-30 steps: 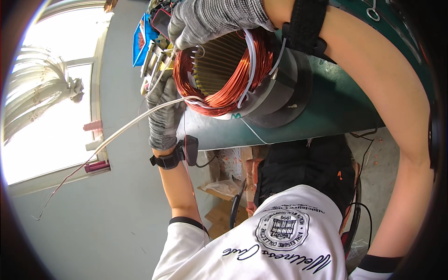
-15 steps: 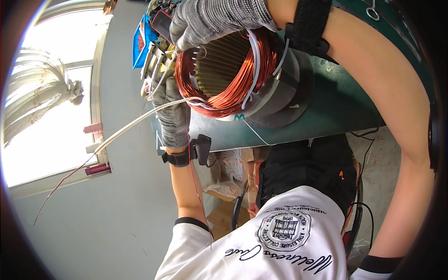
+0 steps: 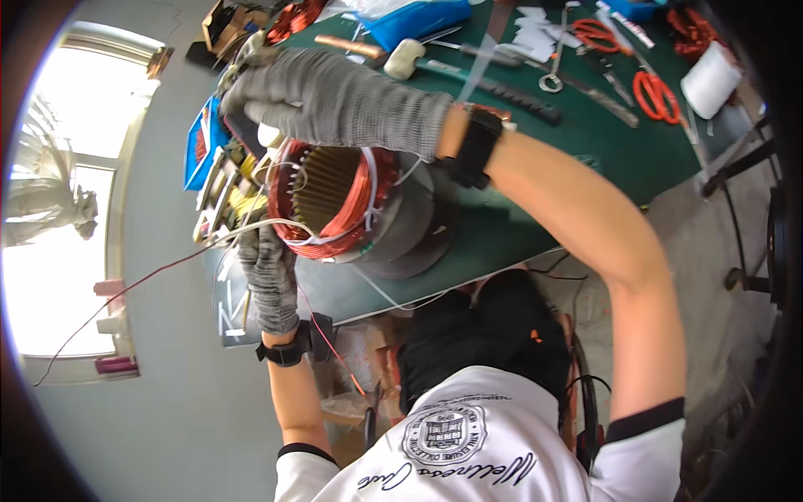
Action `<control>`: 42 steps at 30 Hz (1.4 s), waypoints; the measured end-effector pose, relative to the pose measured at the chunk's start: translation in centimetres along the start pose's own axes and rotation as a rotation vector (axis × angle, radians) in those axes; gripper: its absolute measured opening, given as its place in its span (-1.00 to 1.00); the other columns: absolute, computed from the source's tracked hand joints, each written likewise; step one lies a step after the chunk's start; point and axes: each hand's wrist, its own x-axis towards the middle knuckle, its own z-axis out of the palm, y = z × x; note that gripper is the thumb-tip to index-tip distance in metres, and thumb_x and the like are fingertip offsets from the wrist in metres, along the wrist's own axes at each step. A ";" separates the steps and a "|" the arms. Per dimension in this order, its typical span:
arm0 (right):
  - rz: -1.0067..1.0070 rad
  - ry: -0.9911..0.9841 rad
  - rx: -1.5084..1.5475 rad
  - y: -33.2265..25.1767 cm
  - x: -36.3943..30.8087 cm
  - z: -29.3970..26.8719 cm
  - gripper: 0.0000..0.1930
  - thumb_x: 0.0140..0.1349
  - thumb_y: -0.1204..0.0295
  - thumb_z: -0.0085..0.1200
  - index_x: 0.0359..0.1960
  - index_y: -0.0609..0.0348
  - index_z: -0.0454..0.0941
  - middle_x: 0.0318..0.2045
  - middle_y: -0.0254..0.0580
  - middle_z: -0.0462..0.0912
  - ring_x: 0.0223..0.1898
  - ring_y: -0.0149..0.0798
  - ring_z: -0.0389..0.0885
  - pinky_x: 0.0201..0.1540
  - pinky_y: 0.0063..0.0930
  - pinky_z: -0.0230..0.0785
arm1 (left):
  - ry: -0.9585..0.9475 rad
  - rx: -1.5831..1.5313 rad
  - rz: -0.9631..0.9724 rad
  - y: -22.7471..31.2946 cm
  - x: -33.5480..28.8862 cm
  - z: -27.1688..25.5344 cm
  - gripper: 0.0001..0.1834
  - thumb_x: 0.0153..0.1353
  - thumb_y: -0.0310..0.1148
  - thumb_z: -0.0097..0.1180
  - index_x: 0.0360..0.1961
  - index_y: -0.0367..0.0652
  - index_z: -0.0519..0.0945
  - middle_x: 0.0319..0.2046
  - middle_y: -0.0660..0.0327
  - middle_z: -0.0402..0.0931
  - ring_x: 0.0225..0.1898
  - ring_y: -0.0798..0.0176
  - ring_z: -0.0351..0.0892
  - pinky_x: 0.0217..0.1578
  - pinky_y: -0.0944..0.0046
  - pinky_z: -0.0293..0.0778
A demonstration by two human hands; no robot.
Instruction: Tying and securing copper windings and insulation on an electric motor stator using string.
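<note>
A grey cylinder wound with red copper wire (image 3: 351, 222) sat on the green desk (image 3: 506, 230), the grey-gloved left hand (image 3: 269, 272) beside it, the grey-gloved right hand (image 3: 288, 90) near its far rim; either hand's fingers, clenched or released, I couldn't tell

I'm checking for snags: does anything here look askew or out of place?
A lead sticks out from the coil, trailing left past the table, whereas most of the coil lies bundled. It may be deliberate.

A bright window (image 3: 63, 280) with a knotted curtain (image 3: 50, 201) fills the frame's left edge. On the green tabletop (image 3: 510, 222), a mallet (image 3: 512, 97) lies at upper centre, orange-handled scissors (image 3: 655, 94) at upper right.
</note>
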 end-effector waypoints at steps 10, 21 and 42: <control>0.820 0.344 -0.192 -7.9 -8.4 -23.3 -0.78 0.32 0.35 -0.17 -0.18 0.21 0.47 -0.34 -0.23 0.54 -0.31 -0.47 0.53 -0.27 -0.60 0.43 | 0.082 -0.005 -0.156 4.9 -4.1 5.5 -0.85 0.29 -0.26 -0.09 -0.21 -0.06 0.42 -0.38 0.42 0.38 -0.43 0.58 0.33 -0.47 0.57 0.30; 0.981 -0.648 -0.785 -6.4 -15.4 -21.5 -0.82 0.10 0.43 0.03 -0.26 0.15 0.51 -0.28 -0.07 0.52 -0.20 -0.05 0.50 -0.08 -0.33 0.34 | -0.138 -0.183 -0.103 4.4 -4.6 3.4 -0.69 0.28 -0.12 -0.10 -0.23 -0.17 0.41 -0.57 0.26 0.46 -0.69 0.55 0.26 -0.69 0.54 0.16; 0.643 -0.869 -0.682 10.6 -9.3 -21.0 -0.73 0.14 0.28 -0.09 -0.20 0.10 0.53 -0.12 -0.01 0.53 -0.07 -0.05 0.48 0.01 -0.29 0.28 | 0.235 0.545 -0.004 -8.0 -8.5 -2.5 -0.81 0.24 -0.36 -0.07 -0.20 -0.23 0.44 -0.47 0.17 0.50 -0.50 0.36 0.46 -0.43 0.36 0.43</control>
